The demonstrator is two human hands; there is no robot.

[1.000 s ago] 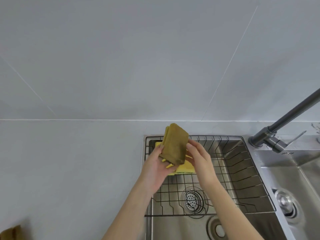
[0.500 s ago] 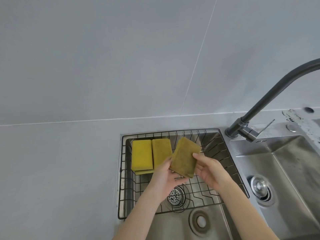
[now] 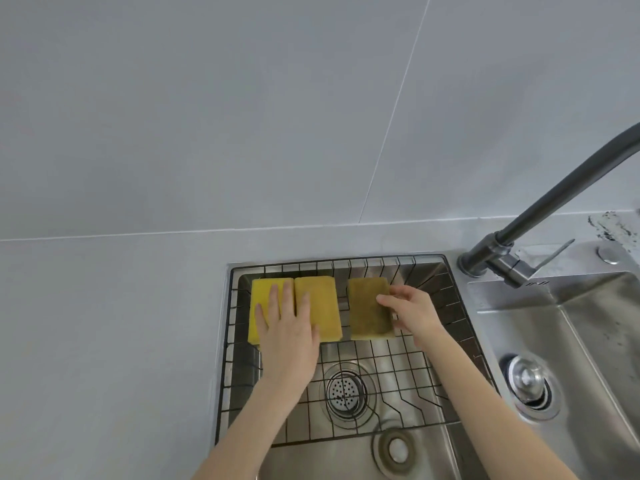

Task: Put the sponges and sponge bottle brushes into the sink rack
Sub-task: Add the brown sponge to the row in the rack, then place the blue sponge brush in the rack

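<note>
Three sponges lie side by side at the far end of the black wire sink rack (image 3: pixel 446 344): a bright yellow sponge (image 3: pixel 263 299) at the left, a yellow-green one (image 3: pixel 320 306) in the middle, and an olive scouring-side sponge (image 3: pixel 369 308) at the right. My left hand (image 3: pixel 289 336) lies flat, fingers spread, across the two left sponges. My right hand (image 3: pixel 412 311) grips the right edge of the olive sponge, which rests on the rack. No bottle brush is in view.
The rack sits in the left steel basin above a round drain strainer (image 3: pixel 344 393). A dark faucet (image 3: pixel 540 216) arches up at the right, beside a second basin (image 3: pixel 588 358). Grey countertop (image 3: pixel 104 341) stretches left; a tiled wall stands behind.
The olive sponge went from held in the air between both hands down onto the rack at the right. My left hand moved onto the two left sponges. The view shifted right.
</note>
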